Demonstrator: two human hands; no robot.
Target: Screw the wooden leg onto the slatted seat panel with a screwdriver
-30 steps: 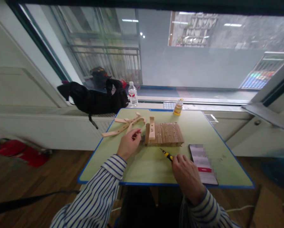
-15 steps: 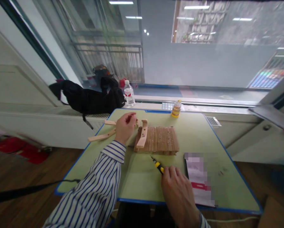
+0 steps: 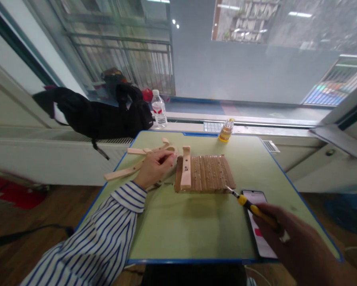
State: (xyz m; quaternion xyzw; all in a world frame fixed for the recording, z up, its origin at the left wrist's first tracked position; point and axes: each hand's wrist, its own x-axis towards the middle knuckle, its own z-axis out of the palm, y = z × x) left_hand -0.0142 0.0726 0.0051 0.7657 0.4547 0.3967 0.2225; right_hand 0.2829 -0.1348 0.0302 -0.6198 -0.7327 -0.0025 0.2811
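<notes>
My left hand (image 3: 154,168) rests on the green table (image 3: 190,226) among curved wooden pieces (image 3: 136,169), fingers pinched together on something small I cannot make out. Just right of it lies a slatted wooden panel (image 3: 210,178) with a wooden bar (image 3: 186,173) laid across its left end. My right hand (image 3: 297,246) is raised at the lower right, closed on a yellow-handled screwdriver (image 3: 250,205) whose tip points at the panel's near right corner.
A phone (image 3: 260,234) lies under my right hand near the table's right side. A small yellow bottle (image 3: 226,130) stands at the far edge. On the windowsill are a water bottle (image 3: 158,109) and a black bag (image 3: 97,115).
My right hand lifted the screwdriver off the table and moved right, over the phone. My left hand drew back from the far wooden pieces toward the panel's left end.
</notes>
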